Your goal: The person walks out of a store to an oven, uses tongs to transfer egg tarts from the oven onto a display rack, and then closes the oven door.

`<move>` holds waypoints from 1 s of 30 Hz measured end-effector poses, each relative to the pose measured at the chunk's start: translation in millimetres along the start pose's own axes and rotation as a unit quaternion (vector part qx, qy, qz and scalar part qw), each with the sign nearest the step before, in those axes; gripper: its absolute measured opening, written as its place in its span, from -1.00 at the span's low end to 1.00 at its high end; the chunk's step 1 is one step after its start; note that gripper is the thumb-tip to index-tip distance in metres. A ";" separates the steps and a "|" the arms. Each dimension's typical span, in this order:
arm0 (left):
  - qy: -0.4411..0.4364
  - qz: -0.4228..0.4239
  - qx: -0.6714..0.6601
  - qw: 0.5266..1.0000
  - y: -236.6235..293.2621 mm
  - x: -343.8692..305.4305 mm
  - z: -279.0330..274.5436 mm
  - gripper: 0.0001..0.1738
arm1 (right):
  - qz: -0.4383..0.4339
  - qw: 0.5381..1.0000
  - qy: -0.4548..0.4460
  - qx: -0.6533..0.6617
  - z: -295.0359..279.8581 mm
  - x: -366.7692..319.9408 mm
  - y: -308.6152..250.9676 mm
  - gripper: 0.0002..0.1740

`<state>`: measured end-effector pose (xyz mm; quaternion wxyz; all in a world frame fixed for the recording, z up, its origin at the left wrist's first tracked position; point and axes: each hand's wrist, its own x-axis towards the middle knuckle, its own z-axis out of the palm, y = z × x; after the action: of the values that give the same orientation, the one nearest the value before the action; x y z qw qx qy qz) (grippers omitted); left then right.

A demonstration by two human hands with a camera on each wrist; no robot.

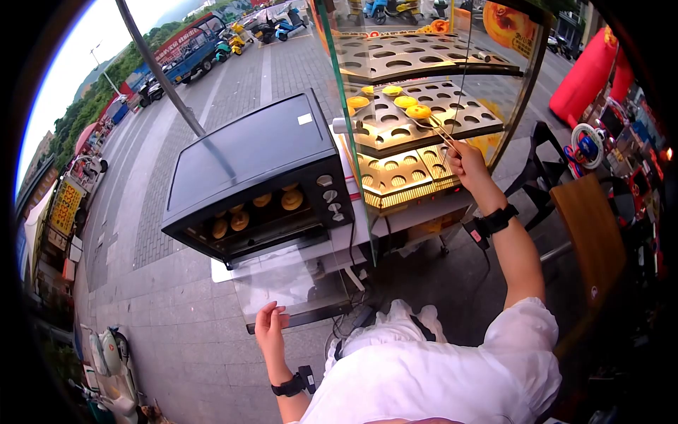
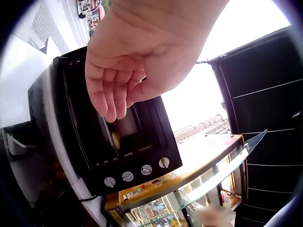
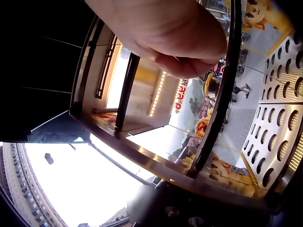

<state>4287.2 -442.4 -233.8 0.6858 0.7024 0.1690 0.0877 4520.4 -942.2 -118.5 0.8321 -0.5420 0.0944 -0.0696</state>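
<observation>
In the head view my right hand [image 1: 467, 164] grips metal tongs [image 1: 439, 130], whose far end is at a yellow tart [image 1: 418, 112] on the middle perforated shelf [image 1: 459, 116] of the glass case. Several other tarts lie beside it on that shelf. The right wrist view has my right hand [image 3: 175, 38] with fingers curled; the tongs are mostly hidden there. My left hand [image 1: 271, 332] is in front of the black oven [image 1: 254, 148], fingers loosely bent and holding nothing. In the left wrist view that hand [image 2: 128, 71] hangs before the oven opening. Several round pastries [image 1: 292, 200] are inside the oven.
The oven's glass door [image 1: 289, 283] hangs down open in front. A glass pane [image 1: 346, 141] stands between oven and case. A brown chair back [image 1: 586, 233] is at the right, near my right arm. Cables hang below the white counter [image 1: 361, 219].
</observation>
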 end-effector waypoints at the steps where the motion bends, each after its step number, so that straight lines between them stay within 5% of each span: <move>1: -0.010 -0.003 0.000 1.000 2.3 4.1 4.1 -0.75 | -0.002 1.000 0.002 -0.009 0.3 0.4 -2.0 -0.84; 18: -0.103 0.003 0.005 0.995 1.6 36.0 15.2 -0.76 | -0.004 1.000 0.013 -0.001 6.8 -85.4 -8.4 -0.79; 21: -0.123 0.010 0.005 0.992 11.0 39.0 26.5 -0.76 | -0.025 0.999 -0.033 -0.003 21.5 -56.9 -1.7 -0.82; 30: -0.116 0.033 0.007 0.993 10.5 25.6 15.3 -0.77 | 0.024 0.999 0.028 0.001 86.3 47.5 25.1 -0.75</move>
<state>4317.5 -447.6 -226.8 0.6928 0.7177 0.0653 0.0275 4587.0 -865.7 -111.3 0.8313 -0.5363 0.1308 -0.0647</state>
